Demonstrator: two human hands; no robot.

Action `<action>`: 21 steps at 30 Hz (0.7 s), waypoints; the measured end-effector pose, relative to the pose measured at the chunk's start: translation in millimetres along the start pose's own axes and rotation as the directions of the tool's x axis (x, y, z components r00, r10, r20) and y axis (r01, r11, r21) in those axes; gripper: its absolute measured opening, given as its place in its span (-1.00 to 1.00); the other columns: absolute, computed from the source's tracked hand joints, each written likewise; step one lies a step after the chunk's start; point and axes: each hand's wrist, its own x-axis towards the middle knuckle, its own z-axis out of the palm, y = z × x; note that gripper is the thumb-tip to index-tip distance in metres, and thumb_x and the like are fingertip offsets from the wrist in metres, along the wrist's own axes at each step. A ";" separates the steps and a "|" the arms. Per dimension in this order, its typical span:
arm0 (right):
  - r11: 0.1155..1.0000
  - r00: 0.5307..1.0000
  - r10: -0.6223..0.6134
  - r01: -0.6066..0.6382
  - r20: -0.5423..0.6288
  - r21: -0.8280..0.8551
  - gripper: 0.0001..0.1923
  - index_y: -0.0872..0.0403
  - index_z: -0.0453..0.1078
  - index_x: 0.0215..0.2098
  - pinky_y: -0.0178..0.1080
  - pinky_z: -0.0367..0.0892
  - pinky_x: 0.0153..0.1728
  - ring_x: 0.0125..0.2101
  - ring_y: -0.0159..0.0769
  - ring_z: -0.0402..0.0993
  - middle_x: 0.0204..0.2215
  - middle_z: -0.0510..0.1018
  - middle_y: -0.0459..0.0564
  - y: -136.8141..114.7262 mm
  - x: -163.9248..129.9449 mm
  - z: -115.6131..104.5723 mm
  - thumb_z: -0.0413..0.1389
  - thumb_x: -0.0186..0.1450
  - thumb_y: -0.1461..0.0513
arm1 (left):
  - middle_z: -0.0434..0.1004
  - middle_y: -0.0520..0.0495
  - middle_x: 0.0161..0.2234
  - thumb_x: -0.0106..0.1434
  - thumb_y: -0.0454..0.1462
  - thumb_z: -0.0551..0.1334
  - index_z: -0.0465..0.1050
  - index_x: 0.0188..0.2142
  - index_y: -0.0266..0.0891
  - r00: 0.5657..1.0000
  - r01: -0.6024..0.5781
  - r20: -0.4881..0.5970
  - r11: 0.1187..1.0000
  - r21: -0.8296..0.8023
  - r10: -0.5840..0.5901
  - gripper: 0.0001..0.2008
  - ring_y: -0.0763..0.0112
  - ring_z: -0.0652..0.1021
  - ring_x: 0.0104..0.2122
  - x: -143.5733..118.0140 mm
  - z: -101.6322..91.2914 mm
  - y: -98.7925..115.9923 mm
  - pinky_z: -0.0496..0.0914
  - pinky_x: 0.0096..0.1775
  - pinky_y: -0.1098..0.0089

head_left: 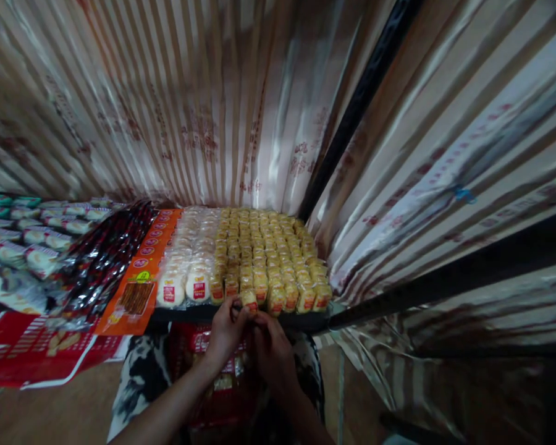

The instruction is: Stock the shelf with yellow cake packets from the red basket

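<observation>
Both hands meet at the front edge of a shelf, around a small yellow wrapped snack pack (249, 301) with a red label. My left hand (229, 324) pinches it from the left. My right hand (271, 337) has its fingers bent close against its lower right side; whether they grip it is hard to see. Just behind stand rows of the same yellow packs (264, 247). Left of those lie white round wrapped cakes (198, 287) with red labels. Between my knees is a red bag (220, 383) holding several small wrapped pieces.
Farther left on the shelf are an orange snack packet (134, 290), dark shiny packets (106, 259) and white packets (41, 238). A black shelf post (352, 123) rises at the back right. Striped plastic sheeting (213, 93) hangs behind. A red printed sheet (50, 355) hangs below the shelf.
</observation>
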 end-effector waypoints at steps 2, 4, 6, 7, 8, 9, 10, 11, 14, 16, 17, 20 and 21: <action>0.999 0.999 0.042 -0.042 0.018 0.014 -0.71 0.09 0.34 -0.07 -0.22 0.41 -0.15 -0.16 -0.27 0.48 -0.18 0.54 0.06 3.8 -4.8 3.3 -0.08 0.29 0.24 | 0.44 0.01 -0.42 0.06 -0.13 0.16 0.35 -0.25 -0.27 0.999 0.041 0.001 0.999 -0.033 -0.041 -0.70 0.48 0.42 -0.51 -0.4 3.4 -2.8 0.33 -0.39 0.42; 0.996 0.996 0.083 -0.083 0.029 0.023 -0.70 0.10 0.34 -0.05 -0.21 0.40 -0.15 -0.16 -0.26 0.48 -0.16 0.54 0.07 8.3 -7.3 6.1 -0.07 0.29 0.23 | 0.43 0.02 -0.44 0.04 -0.13 0.19 0.36 -0.29 -0.27 0.999 0.036 -0.004 0.999 -0.032 -0.036 -0.72 0.49 0.41 -0.51 -0.6 5.0 -5.8 0.32 -0.38 0.43; 0.991 0.992 0.124 -0.126 0.035 0.047 -0.68 0.10 0.34 -0.04 -0.19 0.39 -0.13 -0.14 -0.24 0.47 -0.15 0.53 0.09 12.0 -8.6 8.4 -0.07 0.28 0.21 | 0.43 0.03 -0.44 0.03 -0.13 0.22 0.36 -0.32 -0.26 0.999 0.032 -0.011 0.998 -0.062 -0.033 -0.72 0.50 0.40 -0.51 -0.3 5.5 -7.5 0.32 -0.37 0.44; 0.984 0.986 0.165 -0.166 0.033 0.064 -0.66 0.11 0.34 -0.03 -0.17 0.38 -0.11 -0.14 -0.22 0.47 -0.15 0.53 0.10 13.2 -9.2 9.4 -0.06 0.28 0.19 | 0.43 0.03 -0.44 0.01 -0.11 0.24 0.35 -0.32 -0.26 0.998 0.049 -0.023 0.993 -0.107 -0.052 -0.70 0.51 0.40 -0.52 -0.2 5.5 -7.7 0.31 -0.39 0.45; 0.971 0.975 0.221 -0.223 0.031 0.085 -0.64 0.12 0.33 -0.02 -0.15 0.37 -0.10 -0.13 -0.21 0.47 -0.15 0.53 0.11 14.0 -10.0 10.4 -0.05 0.27 0.16 | 0.42 0.04 -0.45 -0.02 -0.09 0.26 0.34 -0.33 -0.26 0.996 0.079 -0.025 0.981 -0.177 -0.085 -0.67 0.52 0.40 -0.53 -0.4 5.4 -7.4 0.31 -0.41 0.46; 0.949 0.956 0.291 -0.293 0.034 0.114 -0.62 0.13 0.31 -0.01 -0.13 0.37 -0.10 -0.14 -0.19 0.47 -0.15 0.53 0.12 14.3 -10.9 11.2 -0.03 0.26 0.13 | 0.42 0.05 -0.46 -0.04 -0.08 0.28 0.32 -0.32 -0.26 0.992 0.117 -0.015 0.957 -0.266 -0.126 -0.63 0.52 0.41 -0.54 -1.2 5.1 -7.0 0.31 -0.43 0.46; 0.917 0.930 0.365 -0.368 0.047 0.154 -0.58 0.14 0.30 0.00 -0.12 0.38 -0.11 -0.16 -0.18 0.48 -0.16 0.53 0.13 14.0 -11.9 11.9 -0.02 0.25 0.10 | 0.43 0.05 -0.47 -0.05 -0.06 0.30 0.29 -0.30 -0.25 0.986 0.156 0.005 0.919 -0.363 -0.165 -0.60 0.51 0.42 -0.54 -2.8 4.8 -6.3 0.32 -0.43 0.46; 0.877 0.901 0.427 -0.434 0.075 0.208 -0.55 0.15 0.28 0.01 -0.11 0.40 -0.14 -0.19 -0.17 0.50 -0.18 0.54 0.14 13.3 -12.8 12.3 -0.01 0.24 0.07 | 0.44 0.06 -0.47 -0.05 -0.06 0.32 0.27 -0.26 -0.25 0.980 0.188 0.032 0.869 -0.457 -0.196 -0.56 0.50 0.45 -0.53 -5.3 4.3 -5.6 0.34 -0.41 0.46; 0.752 0.856 0.489 -0.512 0.170 0.415 -0.52 0.13 0.26 -0.01 -0.14 0.42 -0.17 -0.20 -0.18 0.51 -0.18 0.54 0.11 8.6 -13.8 11.9 0.04 0.20 0.02 | 0.51 0.03 -0.41 -0.04 -0.12 0.36 0.22 -0.14 -0.21 0.965 0.259 0.132 0.728 -0.635 -0.228 -0.49 0.45 0.52 -0.41 -17.4 3.8 -3.9 0.39 -0.28 0.41; 0.708 0.854 0.499 -0.500 0.147 0.498 -0.55 0.10 0.28 -0.07 -0.14 0.42 -0.15 -0.19 -0.18 0.51 -0.17 0.55 0.09 4.4 -12.1 9.9 0.08 0.17 0.02 | 0.53 0.01 -0.37 -0.04 -0.16 0.38 0.25 -0.14 -0.20 0.949 0.314 0.194 0.682 -0.660 -0.249 -0.50 0.44 0.53 -0.38 -26.6 5.5 -3.5 0.38 -0.27 0.43; 0.708 0.853 0.509 -0.490 0.114 0.508 -0.58 0.09 0.29 -0.10 -0.14 0.41 -0.14 -0.18 -0.19 0.50 -0.18 0.55 0.08 2.4 -10.4 8.3 0.09 0.16 0.03 | 0.53 0.00 -0.36 -0.06 -0.18 0.39 0.27 -0.16 -0.21 0.940 0.342 0.223 0.671 -0.658 -0.260 -0.51 0.44 0.53 -0.37 -30.4 6.9 -3.7 0.38 -0.28 0.44; 0.751 0.871 0.491 -0.442 0.034 0.491 -0.63 0.07 0.30 -0.14 -0.16 0.42 -0.16 -0.21 -0.21 0.51 -0.22 0.55 0.05 -1.5 -2.9 1.1 0.11 0.16 0.06 | 0.54 -0.03 -0.31 -0.07 -0.21 0.39 0.31 -0.19 -0.23 0.926 0.377 0.273 0.666 -0.644 -0.261 -0.55 0.40 0.53 -0.36 -35.3 9.3 -4.9 0.38 -0.29 0.42; 0.763 0.886 0.463 -0.415 0.030 0.495 -0.64 0.07 0.29 -0.15 -0.17 0.42 -0.18 -0.23 -0.22 0.51 -0.23 0.55 0.04 -1.8 0.1 -2.2 0.11 0.16 0.06 | 0.54 -0.06 -0.28 -0.06 -0.20 0.37 0.31 -0.19 -0.23 0.926 0.374 0.287 0.684 -0.626 -0.244 -0.56 0.37 0.53 -0.33 -34.0 7.7 -4.4 0.38 -0.28 0.40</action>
